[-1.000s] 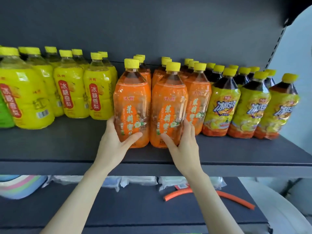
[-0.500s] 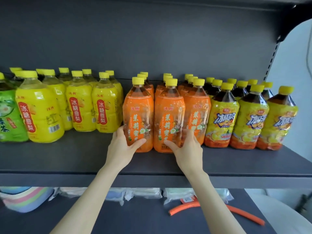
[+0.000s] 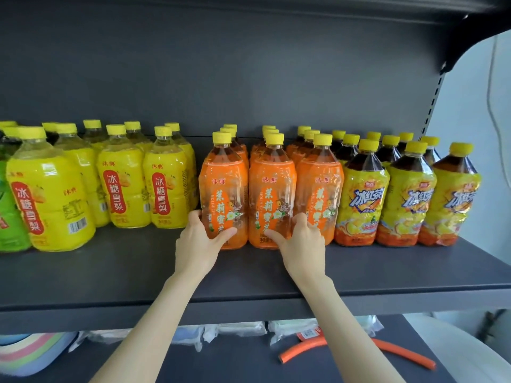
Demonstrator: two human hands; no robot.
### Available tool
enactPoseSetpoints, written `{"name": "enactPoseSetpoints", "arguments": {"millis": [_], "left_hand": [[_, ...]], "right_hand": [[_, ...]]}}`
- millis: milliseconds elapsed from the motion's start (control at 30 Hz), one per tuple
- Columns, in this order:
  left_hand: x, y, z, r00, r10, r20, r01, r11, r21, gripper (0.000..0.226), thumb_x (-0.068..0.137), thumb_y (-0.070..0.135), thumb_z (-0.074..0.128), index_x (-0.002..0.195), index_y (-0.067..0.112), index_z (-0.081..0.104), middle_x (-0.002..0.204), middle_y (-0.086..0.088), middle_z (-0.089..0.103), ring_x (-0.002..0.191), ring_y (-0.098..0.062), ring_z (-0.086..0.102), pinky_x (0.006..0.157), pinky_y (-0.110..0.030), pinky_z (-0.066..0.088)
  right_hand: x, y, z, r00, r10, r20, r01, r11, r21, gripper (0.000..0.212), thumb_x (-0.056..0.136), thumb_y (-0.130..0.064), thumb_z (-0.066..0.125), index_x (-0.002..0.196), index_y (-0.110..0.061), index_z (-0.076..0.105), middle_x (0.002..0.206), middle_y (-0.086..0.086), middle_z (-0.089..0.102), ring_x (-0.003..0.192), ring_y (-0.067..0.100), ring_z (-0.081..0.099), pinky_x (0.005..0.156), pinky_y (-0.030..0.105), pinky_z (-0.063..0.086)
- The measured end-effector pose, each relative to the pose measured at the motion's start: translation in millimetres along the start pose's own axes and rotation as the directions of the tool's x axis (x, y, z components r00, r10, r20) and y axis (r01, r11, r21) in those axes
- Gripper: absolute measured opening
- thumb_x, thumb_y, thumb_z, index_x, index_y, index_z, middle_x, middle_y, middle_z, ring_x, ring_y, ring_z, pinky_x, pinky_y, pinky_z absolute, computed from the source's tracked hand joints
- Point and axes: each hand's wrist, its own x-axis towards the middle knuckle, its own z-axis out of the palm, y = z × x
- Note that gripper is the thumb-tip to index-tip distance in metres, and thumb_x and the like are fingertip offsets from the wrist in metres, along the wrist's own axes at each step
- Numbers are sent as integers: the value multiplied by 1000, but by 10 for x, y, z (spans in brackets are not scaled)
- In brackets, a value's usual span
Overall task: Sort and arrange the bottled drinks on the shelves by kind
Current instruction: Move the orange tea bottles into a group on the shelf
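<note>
Orange-labelled bottles with yellow caps stand in three rows mid-shelf. My left hand (image 3: 199, 239) wraps the base of the front left orange bottle (image 3: 223, 189). My right hand (image 3: 300, 239) wraps the base of the front middle orange bottle (image 3: 272, 189). A third orange bottle (image 3: 320, 186) stands just right of it. Yellow pear-drink bottles (image 3: 124, 183) fill the left side, a green-labelled bottle (image 3: 8, 217) sits at the far left edge, and dark iced-tea bottles with yellow labels (image 3: 362, 194) fill the right.
The dark grey shelf (image 3: 110, 277) has bare room in front of the bottles. On the lower shelf lie an orange tube (image 3: 392, 348), plastic-wrapped packets (image 3: 232, 330) and striped pastel items (image 3: 27, 352). A shelf upright (image 3: 434, 106) stands at the right.
Both hands have pushed the two front orange bottles back into line with the third one. The view has pulled back and tilted up, showing more of the shelf.
</note>
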Motion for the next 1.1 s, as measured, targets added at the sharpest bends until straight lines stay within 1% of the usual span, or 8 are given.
{"name": "enactPoseSetpoints", "arguments": {"millis": [100,267,400,600,733,867,967,1100], "left_hand": [[-26,-13,8,999,28,-21,-28,1000,7,76,75,50,68,129,8,36,127,-10,56,112,-29,58,89,-40,48],[-31,-37,-5,999,51,-15,-52,998,-43,73,76,43,71,132,9,38,130,-9,56,114,-28,57,92,-41,48],[-30,-38,10,997,73,-32,-73,997,0,72,75,45,71,129,9,39,128,-9,56,114,-29,57,91,-41,48],[-10,-53,34,996,81,-25,-79,995,57,72,76,49,68,127,9,36,127,-10,55,111,-29,58,88,-40,49],[-12,-77,43,997,76,-10,-76,997,29,75,76,49,68,130,9,34,129,-10,52,113,-28,57,89,-41,48],[-12,-70,48,995,98,-15,-98,995,-4,85,74,48,71,138,11,27,137,-10,46,119,-28,52,91,-43,47],[-28,-54,56,991,129,-24,-128,992,16,93,76,44,70,145,15,16,144,-9,38,127,-28,46,97,-45,44],[-15,-53,73,990,135,-32,-133,990,49,92,76,45,70,145,14,17,143,-9,40,125,-29,49,96,-45,45]], "right_hand": [[-20,20,9,1000,-20,-4,20,999,26,57,84,-46,67,122,-7,52,103,12,68,94,28,65,74,32,49],[-13,47,23,998,-24,-56,23,1000,-14,55,83,-47,67,119,-7,57,96,11,68,86,28,64,65,31,44],[3,43,48,999,-13,-52,13,1000,6,54,83,-45,69,119,-5,56,99,12,69,89,29,65,70,33,49],[16,47,42,998,-3,-60,1,1000,-29,54,83,-50,66,115,-9,53,103,9,69,91,27,66,70,32,49],[-15,54,22,994,-24,-109,12,994,-108,58,80,-56,66,116,-12,53,109,6,65,98,25,63,66,29,43],[-26,81,29,974,-68,-216,42,991,-124,70,72,-47,78,124,-9,51,122,17,52,113,34,48,71,41,52],[-18,124,44,963,-68,-262,35,991,-129,80,65,-38,86,130,-8,49,126,23,47,113,42,47,67,48,56],[1,120,76,966,-88,-242,47,984,-172,82,63,-37,87,131,-14,48,127,24,46,111,43,48,64,49,57]]}}
